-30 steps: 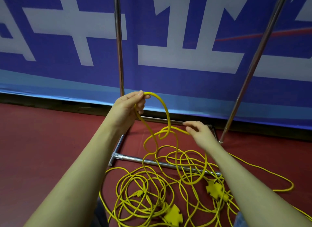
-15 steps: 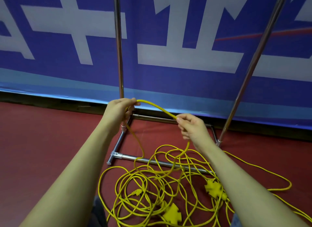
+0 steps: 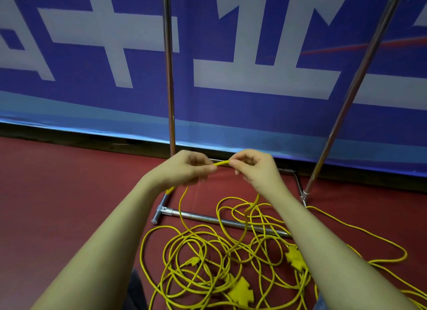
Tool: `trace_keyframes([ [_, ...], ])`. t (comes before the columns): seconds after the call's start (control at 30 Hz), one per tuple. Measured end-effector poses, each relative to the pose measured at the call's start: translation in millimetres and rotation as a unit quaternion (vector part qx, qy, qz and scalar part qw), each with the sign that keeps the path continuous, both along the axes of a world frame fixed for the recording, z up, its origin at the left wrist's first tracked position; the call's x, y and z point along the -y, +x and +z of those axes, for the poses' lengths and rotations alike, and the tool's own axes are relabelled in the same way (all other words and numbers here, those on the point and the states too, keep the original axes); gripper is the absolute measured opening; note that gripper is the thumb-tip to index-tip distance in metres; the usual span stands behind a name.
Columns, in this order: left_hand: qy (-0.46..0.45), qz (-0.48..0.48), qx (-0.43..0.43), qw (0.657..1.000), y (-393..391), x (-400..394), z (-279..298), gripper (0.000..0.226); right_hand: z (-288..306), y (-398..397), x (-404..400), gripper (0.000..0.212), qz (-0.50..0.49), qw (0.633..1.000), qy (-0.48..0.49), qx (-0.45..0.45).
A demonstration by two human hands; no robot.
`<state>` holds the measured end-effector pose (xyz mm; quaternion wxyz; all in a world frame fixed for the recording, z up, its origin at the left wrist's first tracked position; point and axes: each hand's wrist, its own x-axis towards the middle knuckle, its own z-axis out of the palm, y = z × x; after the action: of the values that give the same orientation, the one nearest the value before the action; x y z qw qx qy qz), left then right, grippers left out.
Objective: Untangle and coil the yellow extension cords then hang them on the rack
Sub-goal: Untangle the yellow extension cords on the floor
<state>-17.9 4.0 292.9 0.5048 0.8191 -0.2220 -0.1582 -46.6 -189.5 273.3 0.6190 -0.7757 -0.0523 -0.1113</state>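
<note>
Now both hands pinch one short stretch of yellow cord!
Left hand [image 3: 184,169] and right hand [image 3: 254,166] hold the cord [image 3: 221,163] between them above a tangled pile [image 3: 208,259] on the red floor [image 3: 57,194]; two socket blocks [image 3: 241,290] and one plug [image 3: 193,261] show among the loops, two rack [image 3: 169,78] poles rise behind, and the banner [image 3: 254,74] lettering is too cropped to read.

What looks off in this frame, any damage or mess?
The yellow extension cords lie in one tangled heap on the red floor, loops crossing over the rack's base bar. No damage shows. The left hand and right hand each pinch a short span of cord between them.
</note>
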Motion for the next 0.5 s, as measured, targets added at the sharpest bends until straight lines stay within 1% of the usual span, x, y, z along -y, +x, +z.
trace_keyframes([
  [0.03, -0.027, 0.007, 0.003, 1.000, 0.7, 2.4, -0.5, 0.017, 1.2, 0.8, 0.0, 0.009, 0.001, 0.999, 0.032, -0.012],
  [0.1, -0.099, 0.047, 0.001, 0.994, 4.7, 2.5, -0.5, 0.022, -0.4, 1.3, 2.6, 0.011, 0.016, 0.998, 0.056, -0.036],
  [0.2, -0.205, 0.099, -0.025, 0.973, 13.4, -4.4, 2.2, 0.020, -13.6, -0.2, 9.5, 0.011, 0.055, 0.995, 0.038, -0.075],
  [0.27, -0.248, 0.127, -0.037, 0.960, 18.5, -12.1, 2.5, 0.020, -24.3, -0.1, 18.4, 0.012, 0.063, 0.994, 0.018, -0.086],
  [0.33, -0.259, 0.151, -0.041, 0.953, 22.5, -19.7, 0.6, 0.020, -32.9, 0.5, 28.3, 0.016, 0.052, 0.994, -0.022, -0.092],
  [0.4, -0.251, 0.171, -0.046, 0.952, 23.7, -24.4, -1.2, 0.021, -38.4, -0.6, 33.2, 0.019, 0.040, 0.993, -0.053, -0.094],
  [0.43, -0.229, 0.179, -0.043, 0.956, 23.9, -25.9, -2.1, 0.021, -39.7, -0.8, 32.7, 0.019, 0.032, 0.994, -0.057, -0.089],
  [0.5, -0.146, 0.189, -0.032, 0.971, 23.7, -28.2, -4.6, 0.021, -37.1, -0.5, 27.4, 0.014, 0.004, 0.997, -0.048, -0.066],
])
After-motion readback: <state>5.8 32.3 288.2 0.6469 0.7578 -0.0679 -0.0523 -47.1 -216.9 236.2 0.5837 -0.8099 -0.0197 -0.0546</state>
